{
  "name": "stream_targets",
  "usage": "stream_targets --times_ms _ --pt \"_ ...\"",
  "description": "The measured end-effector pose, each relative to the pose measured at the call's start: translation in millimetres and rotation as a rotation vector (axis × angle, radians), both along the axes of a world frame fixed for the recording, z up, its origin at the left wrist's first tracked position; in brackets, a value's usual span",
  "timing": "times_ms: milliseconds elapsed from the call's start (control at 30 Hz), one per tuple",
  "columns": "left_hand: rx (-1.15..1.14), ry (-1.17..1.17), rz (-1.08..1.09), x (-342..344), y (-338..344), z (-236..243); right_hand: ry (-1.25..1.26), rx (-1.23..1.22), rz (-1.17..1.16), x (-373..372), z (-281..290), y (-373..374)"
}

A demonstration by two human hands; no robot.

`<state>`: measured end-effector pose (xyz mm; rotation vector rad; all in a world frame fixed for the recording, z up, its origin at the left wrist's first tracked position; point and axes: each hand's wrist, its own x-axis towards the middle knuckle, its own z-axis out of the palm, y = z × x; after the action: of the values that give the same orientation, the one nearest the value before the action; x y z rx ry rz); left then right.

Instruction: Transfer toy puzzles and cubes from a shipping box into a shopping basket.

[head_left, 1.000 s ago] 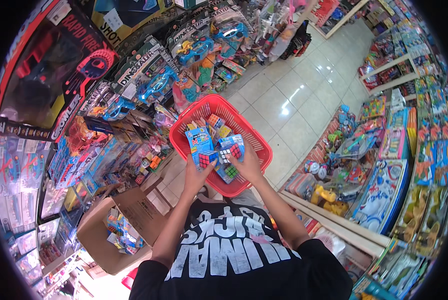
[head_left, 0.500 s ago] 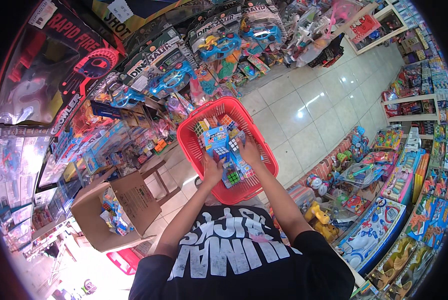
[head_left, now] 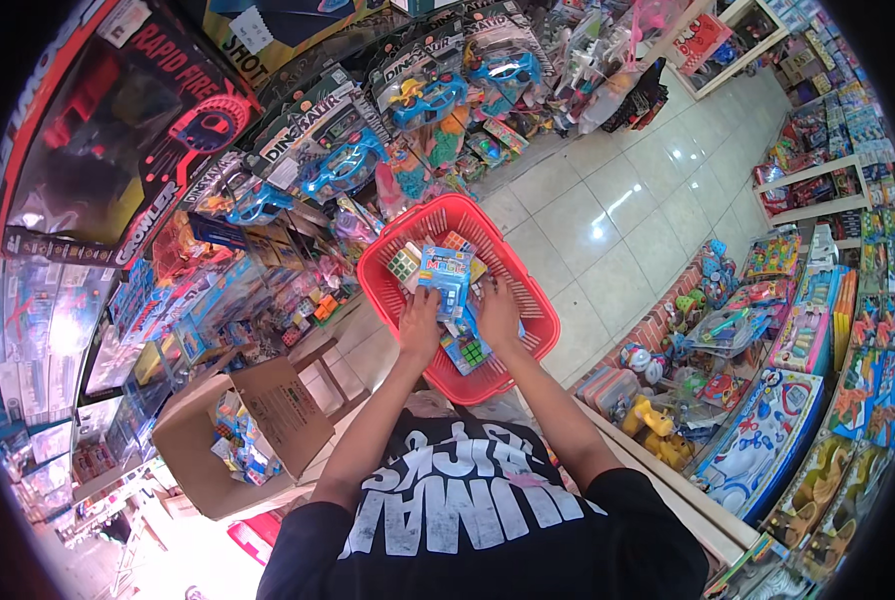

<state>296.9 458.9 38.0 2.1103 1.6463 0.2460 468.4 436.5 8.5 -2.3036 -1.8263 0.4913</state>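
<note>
A red plastic basket [head_left: 540, 325] sits in front of me with several packaged puzzle cubes in it. Between my hands is a blue-carded puzzle cube pack [head_left: 446, 272]. My left hand [head_left: 420, 328] has its fingers closed at the pack's left side. At the right side, my right hand [head_left: 499, 316] has its fingers bent against the packs, its fingertips partly hidden. A cube with white and green faces [head_left: 404, 265] lies at the basket's upper left, an orange-faced one [head_left: 457, 241] at the far end. Nearer me shows a green-faced cube [head_left: 472, 352].
An opened cardboard box [head_left: 286, 405] with more colourful packs stands at the left. Hanging toy packs [head_left: 343, 165] crowd the far left side. Shelves of boxed toys [head_left: 763, 440] line the right. Pale floor tiles [head_left: 608, 225] run beyond the basket.
My left hand has moved up along the blue pack, from its lower end to its side. My right hand has shifted slightly and its fingers reach lower among the packs. The view has turned slightly.
</note>
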Motion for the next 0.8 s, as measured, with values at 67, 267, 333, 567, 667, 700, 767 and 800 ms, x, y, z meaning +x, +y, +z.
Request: stream_targets --times_ms 67,267,333,567,667,700,767,800 --pt "-0.162 -0.11 -0.112 -9.0 4.6 0.0 0.204 0.26 0.007 0.5 -10.0 -12.6" --pt "0.358 -0.116 -0.154 -56.5 -23.1 23.1 0.197 0.349 -0.056 5.7 12.6 -62.0" --pt "0.343 -0.212 -0.067 -81.1 -46.1 21.9 0.169 0.397 -0.113 -5.6 30.3 -80.7" --pt "0.002 -0.268 0.068 -165.9 -122.7 -100.1 -0.019 0.666 -0.657 -37.6 17.9 -188.5" --pt "-0.406 -0.104 -0.057 -223.3 -158.8 -183.1 0.059 0.425 -0.68 -52.7 -48.5 -249.6" --pt "-0.593 0.007 -0.179 -231.5 -164.9 -192.6 -0.012 0.205 -0.594 -55.2 -85.7 -282.9" --pt "-0.902 0.156 -0.301 -250.7 -176.2 -215.4 0.015 -0.361 -0.33 -62.2 -114.6 -339.3" --pt "-1.003 0.133 -0.429 -209.8 -174.2 -211.5 -0.13 -0.64 -0.066 -13.9 -175.5 -421.5"
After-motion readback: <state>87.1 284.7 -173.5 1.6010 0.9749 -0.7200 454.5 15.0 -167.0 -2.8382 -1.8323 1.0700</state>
